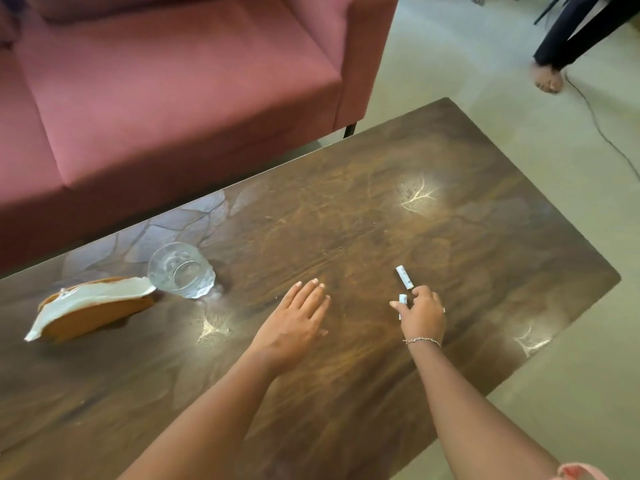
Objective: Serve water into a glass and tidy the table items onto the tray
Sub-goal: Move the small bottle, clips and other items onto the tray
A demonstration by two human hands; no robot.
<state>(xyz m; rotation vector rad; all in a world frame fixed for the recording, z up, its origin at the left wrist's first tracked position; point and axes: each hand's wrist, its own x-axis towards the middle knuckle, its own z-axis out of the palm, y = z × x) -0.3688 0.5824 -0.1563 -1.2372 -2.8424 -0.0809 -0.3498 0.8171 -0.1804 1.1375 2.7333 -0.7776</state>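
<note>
A clear glass (180, 275) stands on the dark wooden table (346, 220), left of middle. Just left of the glass lies an orange holder with white napkins (91, 308). My left hand (294, 323) rests flat on the table with fingers spread, holding nothing. My right hand (420, 315) is closed around a small white tube (402, 301). A second small white tube (404, 277) lies on the table, touching or just beyond my right fingertips. No tray or water container is in view.
A pink sofa (173, 98) runs along the table's far edge. Another person's leg and foot (549, 79) stand on the floor at the far right, with a cable (602, 133) trailing past the table's right corner.
</note>
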